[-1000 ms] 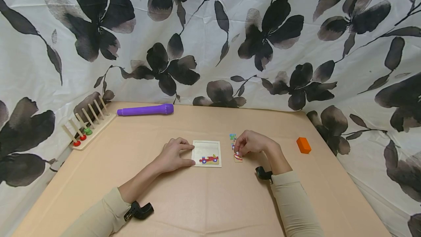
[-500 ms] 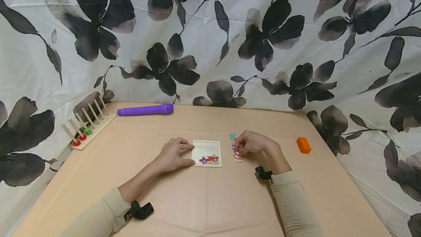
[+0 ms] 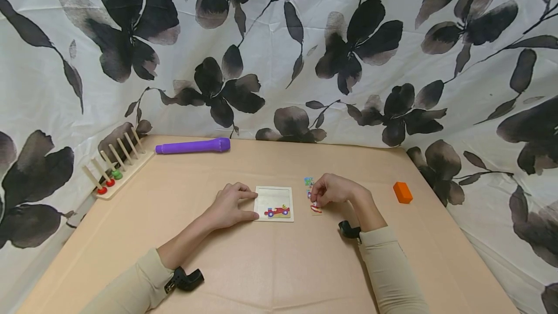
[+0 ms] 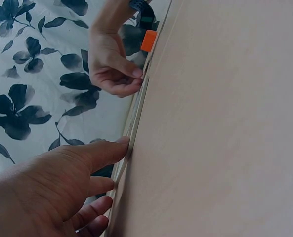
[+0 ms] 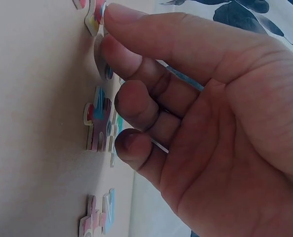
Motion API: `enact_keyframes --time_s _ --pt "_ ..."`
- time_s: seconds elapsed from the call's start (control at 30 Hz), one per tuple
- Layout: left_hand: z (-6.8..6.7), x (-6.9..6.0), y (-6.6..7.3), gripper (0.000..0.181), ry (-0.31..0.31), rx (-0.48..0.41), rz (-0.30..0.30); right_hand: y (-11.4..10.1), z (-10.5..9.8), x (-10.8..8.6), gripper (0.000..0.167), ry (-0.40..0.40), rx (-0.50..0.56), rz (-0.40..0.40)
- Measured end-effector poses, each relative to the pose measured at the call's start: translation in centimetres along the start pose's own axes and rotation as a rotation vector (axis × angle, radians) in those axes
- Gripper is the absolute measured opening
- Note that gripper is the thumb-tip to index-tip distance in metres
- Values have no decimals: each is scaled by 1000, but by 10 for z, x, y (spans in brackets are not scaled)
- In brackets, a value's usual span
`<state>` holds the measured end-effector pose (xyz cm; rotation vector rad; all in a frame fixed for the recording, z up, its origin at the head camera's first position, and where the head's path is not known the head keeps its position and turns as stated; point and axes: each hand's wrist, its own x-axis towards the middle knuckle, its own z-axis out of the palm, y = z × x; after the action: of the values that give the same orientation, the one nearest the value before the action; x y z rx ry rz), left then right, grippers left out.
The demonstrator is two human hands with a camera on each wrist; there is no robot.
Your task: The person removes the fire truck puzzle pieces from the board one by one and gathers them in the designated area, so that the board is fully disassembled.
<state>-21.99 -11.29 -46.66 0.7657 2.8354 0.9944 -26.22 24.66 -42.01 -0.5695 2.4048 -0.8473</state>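
A pale square puzzle board (image 3: 272, 196) lies mid-table, with a few joined pieces showing a red vehicle (image 3: 277, 212) along its near side. My left hand (image 3: 231, 207) rests at the board's left edge, the fingers touching its rim. To the right of the board, my right hand (image 3: 339, 190) pinches a red and yellowish puzzle piece (image 5: 93, 19) between thumb and index finger, low over the table. Other loose puzzle pieces (image 3: 308, 181) lie around and beyond those fingertips. In the right wrist view, a blue and purple piece (image 5: 101, 123) lies beside the curled fingers.
A wooden peg rack (image 3: 126, 168) with red and green beads stands at the far left. Near the back edge lies a purple microphone-shaped stick (image 3: 193, 146). An orange block (image 3: 402, 192) sits at the right. Floral cloth (image 3: 279, 62) hangs behind the table.
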Motion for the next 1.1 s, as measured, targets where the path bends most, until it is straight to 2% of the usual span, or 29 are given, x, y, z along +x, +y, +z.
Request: enact_keyframes --time_s 0.17,0.3,0.4,0.63,1.1 --pt "0 -1 0 61 1 -7 2 -3 1 1 14 50 38 -16" --pt "1 -1 1 61 2 -5 5 -6 3 4 18 129 70 -66" --pt "1 -1 0 60 1 -6 0 -10 4 8 23 162 54 -106" --pt "1 0 0 60 3 -5 -4 -20 8 13 25 190 -23 -171" --pt "3 0 -1 60 4 3 -6 -35 18 16 29 240 -6 -233"
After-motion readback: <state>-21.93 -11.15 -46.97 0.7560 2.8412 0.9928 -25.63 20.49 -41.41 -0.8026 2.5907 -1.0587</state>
